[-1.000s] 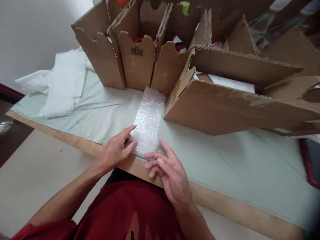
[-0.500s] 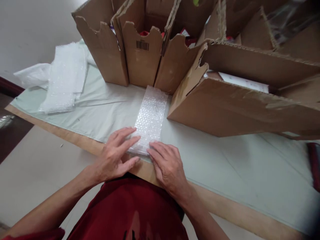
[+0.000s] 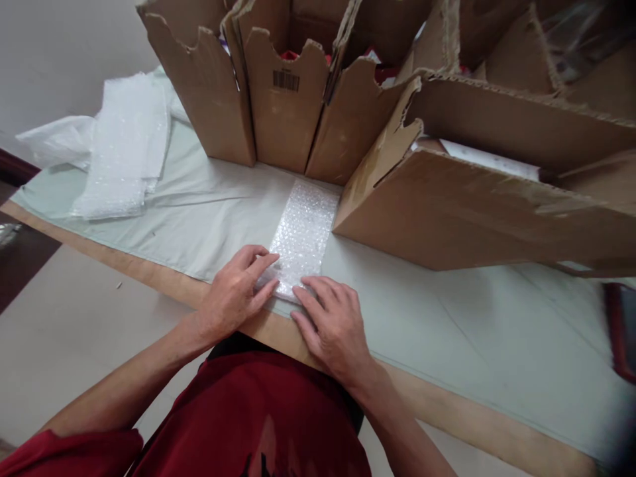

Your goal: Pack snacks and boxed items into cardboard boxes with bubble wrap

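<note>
A strip of clear bubble wrap (image 3: 305, 222) lies on the pale green cloth at the table's front edge, its near end folded or rolled into a thicker band. My left hand (image 3: 238, 285) is at the left corner of that near end, thumb and index finger closed on the wrap. At the right corner rests my right hand (image 3: 330, 318), fingertips touching the wrap and fingers apart. Whether anything lies inside the folded part cannot be made out.
Several tall cardboard boxes (image 3: 283, 112) stand behind the wrap. A long cardboard box (image 3: 477, 212) is at the right, holding a white item. A bubble wrap pile (image 3: 122, 146) lies at the left. A dark red-edged object (image 3: 619, 324) sits at the far right.
The near end of the wrap has turned over away from me, and its far end now lies a little lower. My left fingers have drawn together on the wrap.
</note>
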The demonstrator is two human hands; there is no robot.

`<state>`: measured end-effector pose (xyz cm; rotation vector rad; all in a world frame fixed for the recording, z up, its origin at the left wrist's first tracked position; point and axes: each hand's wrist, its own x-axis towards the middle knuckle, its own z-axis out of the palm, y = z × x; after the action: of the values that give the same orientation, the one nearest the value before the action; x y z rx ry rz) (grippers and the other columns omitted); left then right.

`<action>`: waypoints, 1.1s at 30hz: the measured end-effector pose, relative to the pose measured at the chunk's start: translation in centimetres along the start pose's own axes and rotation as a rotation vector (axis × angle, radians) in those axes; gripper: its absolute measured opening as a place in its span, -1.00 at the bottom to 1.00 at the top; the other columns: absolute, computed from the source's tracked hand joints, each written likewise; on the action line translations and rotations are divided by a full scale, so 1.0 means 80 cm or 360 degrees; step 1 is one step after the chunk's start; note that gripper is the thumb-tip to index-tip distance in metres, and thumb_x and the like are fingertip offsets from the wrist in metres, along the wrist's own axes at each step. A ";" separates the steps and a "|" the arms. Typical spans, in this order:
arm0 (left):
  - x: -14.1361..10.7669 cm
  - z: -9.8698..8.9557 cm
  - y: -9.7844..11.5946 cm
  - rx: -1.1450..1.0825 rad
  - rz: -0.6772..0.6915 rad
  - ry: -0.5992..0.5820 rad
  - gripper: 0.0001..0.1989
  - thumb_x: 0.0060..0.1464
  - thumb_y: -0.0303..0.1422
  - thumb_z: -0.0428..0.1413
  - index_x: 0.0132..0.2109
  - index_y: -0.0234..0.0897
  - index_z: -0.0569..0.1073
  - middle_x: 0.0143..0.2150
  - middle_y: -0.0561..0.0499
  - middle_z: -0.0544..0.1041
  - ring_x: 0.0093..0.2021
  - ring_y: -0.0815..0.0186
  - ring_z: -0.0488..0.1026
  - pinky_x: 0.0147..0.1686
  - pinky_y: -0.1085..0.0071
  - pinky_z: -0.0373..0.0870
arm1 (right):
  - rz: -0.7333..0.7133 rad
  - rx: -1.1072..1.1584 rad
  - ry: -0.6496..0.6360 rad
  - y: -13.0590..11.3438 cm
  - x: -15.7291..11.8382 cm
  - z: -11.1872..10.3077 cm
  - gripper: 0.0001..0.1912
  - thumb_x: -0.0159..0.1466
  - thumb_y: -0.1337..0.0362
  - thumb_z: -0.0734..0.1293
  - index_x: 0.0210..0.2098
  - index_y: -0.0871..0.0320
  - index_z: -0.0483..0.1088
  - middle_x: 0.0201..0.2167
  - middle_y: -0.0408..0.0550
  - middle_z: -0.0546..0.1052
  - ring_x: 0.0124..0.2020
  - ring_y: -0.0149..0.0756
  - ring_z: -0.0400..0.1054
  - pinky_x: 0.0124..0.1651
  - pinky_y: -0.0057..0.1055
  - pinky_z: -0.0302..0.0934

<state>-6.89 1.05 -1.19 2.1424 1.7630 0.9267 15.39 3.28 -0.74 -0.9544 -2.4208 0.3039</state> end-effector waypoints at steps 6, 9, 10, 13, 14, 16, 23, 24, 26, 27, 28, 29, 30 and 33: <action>-0.017 -0.020 0.005 -0.0141 0.0313 -0.0153 -0.71 0.33 -0.41 0.12 0.16 -0.20 0.44 -0.02 -0.12 0.60 0.00 0.13 0.52 0.03 0.12 0.47 | 0.0164 0.0366 -0.0138 0.001 0.002 -0.010 -0.72 0.48 0.34 0.22 0.09 0.10 0.50 -0.16 -0.01 0.66 -0.17 -0.20 0.50 -0.02 -0.19 0.28; -0.013 -0.019 0.003 -0.0141 0.0210 -0.0186 -0.74 0.36 -0.39 0.09 0.15 -0.27 0.45 -0.17 -0.08 0.62 -0.16 0.20 0.53 -0.09 0.21 0.48 | 0.0257 0.0305 -0.0109 0.000 0.001 -0.013 -0.71 0.50 0.28 0.22 0.11 0.11 0.48 -0.12 0.02 0.65 -0.16 -0.17 0.49 -0.06 -0.20 0.29; -0.009 -0.015 0.001 -0.0102 0.0168 -0.0155 -0.75 0.36 -0.37 0.10 0.13 -0.29 0.46 -0.20 -0.08 0.61 -0.19 0.20 0.52 -0.13 0.22 0.49 | 0.0256 0.0209 -0.0040 0.000 0.000 -0.012 -0.72 0.50 0.27 0.22 0.11 0.12 0.48 -0.08 0.04 0.63 -0.12 -0.15 0.48 -0.05 -0.19 0.28; 0.004 -0.002 -0.004 0.0057 0.0123 -0.0004 -0.76 0.35 -0.36 0.11 0.10 -0.31 0.48 -0.15 -0.13 0.59 -0.16 0.16 0.51 -0.13 0.20 0.50 | 0.0148 -0.0034 0.0077 0.000 0.001 -0.007 -0.74 0.48 0.26 0.26 0.09 0.16 0.48 0.01 0.11 0.59 -0.01 -0.08 0.44 0.02 -0.14 0.24; 0.007 0.001 -0.004 0.0079 0.0140 0.0041 -0.76 0.35 -0.37 0.10 0.10 -0.31 0.48 -0.09 -0.16 0.58 -0.12 0.14 0.51 -0.11 0.18 0.50 | 0.0099 -0.0071 0.0046 0.000 0.001 -0.005 -0.75 0.46 0.28 0.28 0.08 0.17 0.48 0.03 0.12 0.58 0.02 -0.06 0.42 0.05 -0.12 0.23; 0.005 0.002 -0.003 0.0065 0.0210 0.0078 -0.75 0.33 -0.38 0.12 0.11 -0.30 0.47 0.01 -0.21 0.55 -0.01 0.10 0.50 -0.02 0.13 0.49 | 0.0044 -0.0090 -0.0021 0.002 0.003 -0.004 -0.76 0.44 0.32 0.30 0.07 0.18 0.48 0.05 0.11 0.58 0.05 -0.03 0.41 0.09 -0.10 0.20; -0.020 -0.016 0.007 -0.0177 0.0271 -0.0151 -0.67 0.33 -0.39 0.12 0.21 -0.22 0.40 -0.08 -0.11 0.60 -0.04 0.13 0.52 0.02 0.11 0.45 | 0.0227 0.0372 -0.0212 0.002 0.001 -0.016 -0.75 0.49 0.29 0.24 0.09 0.15 0.46 -0.20 -0.06 0.64 -0.24 -0.24 0.46 -0.08 -0.22 0.26; -0.018 -0.014 0.006 -0.0149 0.0241 -0.0139 -0.69 0.34 -0.37 0.12 0.19 -0.23 0.41 -0.10 -0.11 0.60 -0.07 0.13 0.52 -0.01 0.12 0.46 | 0.0245 0.0301 -0.0179 0.001 0.000 -0.016 -0.74 0.49 0.28 0.24 0.09 0.16 0.47 -0.16 -0.02 0.63 -0.21 -0.20 0.46 -0.09 -0.21 0.26; -0.008 -0.005 0.002 -0.0032 0.0195 -0.0078 -0.71 0.34 -0.32 0.14 0.15 -0.26 0.45 -0.10 -0.13 0.60 -0.10 0.12 0.50 -0.05 0.13 0.47 | 0.0250 0.0092 -0.0051 -0.003 -0.001 -0.015 -0.73 0.49 0.26 0.23 0.09 0.17 0.47 -0.06 0.07 0.60 -0.12 -0.12 0.44 -0.08 -0.17 0.24; -0.002 0.000 0.000 0.0032 0.0167 -0.0042 -0.71 0.34 -0.30 0.14 0.14 -0.27 0.46 -0.08 -0.15 0.59 -0.09 0.11 0.50 -0.05 0.12 0.47 | 0.0231 0.0010 -0.0009 -0.004 -0.001 -0.013 -0.72 0.48 0.25 0.24 0.10 0.16 0.47 -0.03 0.10 0.58 -0.08 -0.09 0.42 -0.05 -0.15 0.24; 0.004 0.004 -0.002 0.0081 0.0130 -0.0008 -0.71 0.34 -0.28 0.13 0.13 -0.27 0.47 -0.05 -0.16 0.58 -0.08 0.10 0.49 -0.04 0.10 0.47 | 0.0200 -0.0039 -0.0012 -0.006 -0.001 -0.012 -0.72 0.47 0.24 0.26 0.11 0.15 0.47 0.00 0.11 0.56 -0.06 -0.07 0.41 -0.02 -0.12 0.23; 0.009 0.008 -0.003 0.0106 0.0090 0.0025 -0.71 0.34 -0.27 0.13 0.13 -0.26 0.48 -0.03 -0.16 0.58 -0.05 0.09 0.49 -0.01 0.08 0.47 | 0.0158 -0.0057 -0.0053 -0.007 0.001 -0.010 -0.72 0.45 0.24 0.29 0.11 0.14 0.47 0.02 0.11 0.56 -0.03 -0.05 0.40 0.03 -0.10 0.22; 0.012 0.010 -0.003 0.0101 0.0046 0.0060 -0.71 0.33 -0.25 0.13 0.12 -0.25 0.49 -0.02 -0.17 0.57 -0.03 0.08 0.49 0.02 0.06 0.47 | 0.0116 -0.0056 -0.0109 -0.007 0.002 -0.008 -0.71 0.44 0.26 0.31 0.12 0.13 0.47 0.03 0.11 0.56 -0.01 -0.04 0.40 0.06 -0.08 0.22; 0.005 0.005 0.006 -0.0143 -0.0225 0.0165 -0.66 0.30 -0.24 0.15 0.15 -0.24 0.48 0.01 -0.16 0.55 0.00 0.10 0.51 0.05 0.07 0.48 | 0.0121 0.0034 -0.0159 0.000 0.010 -0.004 -0.71 0.43 0.31 0.31 0.12 0.11 0.47 0.01 0.07 0.60 -0.01 -0.06 0.43 0.07 -0.08 0.24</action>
<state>-6.19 1.35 -1.13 1.9197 1.8551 1.0757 15.06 3.86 -0.17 -1.0465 -2.4694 0.4130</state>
